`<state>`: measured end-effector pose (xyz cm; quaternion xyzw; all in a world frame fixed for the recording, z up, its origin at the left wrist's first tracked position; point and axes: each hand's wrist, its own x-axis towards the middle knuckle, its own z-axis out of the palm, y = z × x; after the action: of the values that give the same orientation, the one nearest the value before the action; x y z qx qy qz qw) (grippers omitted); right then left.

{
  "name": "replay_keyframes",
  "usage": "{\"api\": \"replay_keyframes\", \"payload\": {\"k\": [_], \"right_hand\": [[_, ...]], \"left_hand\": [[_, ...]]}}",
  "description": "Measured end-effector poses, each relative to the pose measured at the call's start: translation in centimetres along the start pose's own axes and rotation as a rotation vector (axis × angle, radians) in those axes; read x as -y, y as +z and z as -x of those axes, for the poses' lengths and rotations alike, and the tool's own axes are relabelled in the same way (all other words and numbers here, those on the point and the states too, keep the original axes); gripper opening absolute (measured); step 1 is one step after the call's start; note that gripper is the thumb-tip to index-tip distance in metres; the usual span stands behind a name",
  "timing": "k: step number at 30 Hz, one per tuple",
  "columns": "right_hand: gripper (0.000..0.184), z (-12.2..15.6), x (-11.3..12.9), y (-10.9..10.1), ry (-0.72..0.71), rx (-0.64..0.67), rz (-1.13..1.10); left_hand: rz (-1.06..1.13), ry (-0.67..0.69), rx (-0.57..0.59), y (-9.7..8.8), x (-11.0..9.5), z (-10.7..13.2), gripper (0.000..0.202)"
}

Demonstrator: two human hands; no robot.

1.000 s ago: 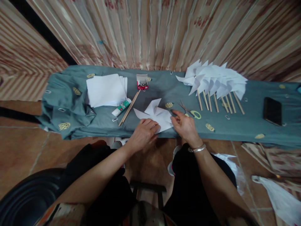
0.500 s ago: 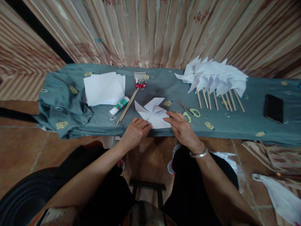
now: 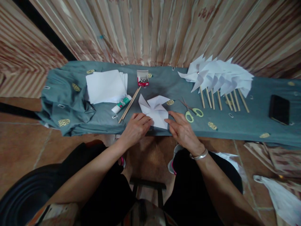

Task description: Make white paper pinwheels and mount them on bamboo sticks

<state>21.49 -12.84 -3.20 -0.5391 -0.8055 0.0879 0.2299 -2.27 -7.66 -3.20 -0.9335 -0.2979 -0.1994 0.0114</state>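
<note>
A white paper pinwheel (image 3: 158, 110) with folded blades lies on the cloth-covered table, near its front edge. My left hand (image 3: 138, 128) has its fingers closed on the pinwheel's lower left side. At the right edge, the thumb and fingers of my right hand (image 3: 181, 128) grip the paper. No stick shows on this pinwheel. Just right of it rest scissors (image 3: 191, 112) with light green handles, blades apart. To the left lie thin wooden sticks (image 3: 129, 105) and a green and white glue stick (image 3: 121, 104).
A stack of white paper (image 3: 104, 86) sits on the left of the green cloth (image 3: 150, 70). Behind the sticks stands an open red box (image 3: 143, 80) of small metal pins. Several finished pinwheels on sticks (image 3: 218, 73) overlap at the back right. A black phone (image 3: 279, 110) lies far right.
Between my hands the pinwheel has turned slightly clockwise. Both hands keep hold of it at nearly the same places. The whole view has shifted a little.
</note>
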Motion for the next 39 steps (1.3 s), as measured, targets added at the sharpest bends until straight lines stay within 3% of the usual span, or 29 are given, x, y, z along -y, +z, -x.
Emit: {"api": "replay_keyframes", "payload": {"k": [7, 14, 19, 29, 39], "right_hand": [[0.035, 0.0, 0.3, -0.1, 0.009, -0.035, -0.044], [0.035, -0.8, 0.4, 0.5, 0.106, -0.077, -0.15], [0.021, -2.5, 0.5, 1.6, 0.161, -0.122, -0.258], [0.02, -3.5, 0.6, 1.0, 0.221, -0.102, -0.428], [0.018, -4.1, 0.0, 2.7, 0.246, -0.149, -0.463]], "left_hand": [[0.01, 0.011, 0.032, 0.6, -0.6, -0.6, 0.021], [0.175, -0.1, -0.007, 1.2, -0.4, 0.0, 0.02], [0.253, -0.153, -0.017, 1.4, -0.3, 0.0, 0.022], [0.36, -0.22, 0.002, 1.1, 0.0, -0.2, 0.022], [0.326, -0.276, -0.02, 1.6, 0.2, -0.2, 0.026]]}}
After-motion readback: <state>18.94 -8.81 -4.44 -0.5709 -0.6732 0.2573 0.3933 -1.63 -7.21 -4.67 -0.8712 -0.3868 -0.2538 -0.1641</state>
